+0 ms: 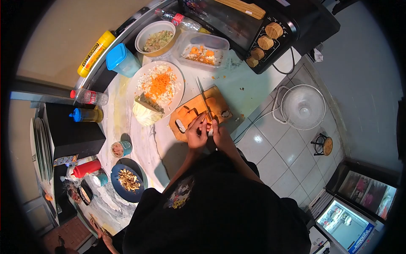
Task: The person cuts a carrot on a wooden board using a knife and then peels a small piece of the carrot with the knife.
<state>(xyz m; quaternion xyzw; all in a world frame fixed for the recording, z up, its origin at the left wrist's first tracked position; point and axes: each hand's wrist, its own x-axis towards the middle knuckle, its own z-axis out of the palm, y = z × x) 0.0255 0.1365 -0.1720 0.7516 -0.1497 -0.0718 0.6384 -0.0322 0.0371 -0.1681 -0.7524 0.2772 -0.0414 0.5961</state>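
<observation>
My left hand (pixel 197 132) is closed, its fingertips at a small piece of carrot (pixel 207 119) over the wooden cutting board (pixel 177 132). Close beside it is my right hand (pixel 222 135), its fingers bent inward. A knife (pixel 204 95) lies across the board with its tip pointing away from me; its near end runs to my right hand, where the grip is partly hidden. Larger carrot pieces (pixel 187 113) rest to the left of the blade, and more carrot (pixel 216 103) is on its right.
Beyond the board stand a plate of chopped vegetables (pixel 181 80), a cut cabbage (pixel 146 113), a clear plastic tub (pixel 224 45) and a bowl (pixel 139 42). A black oven (pixel 237 25) occupies the back right. Another person's hands (pixel 101 235) show at lower left, past a dark plate (pixel 120 195).
</observation>
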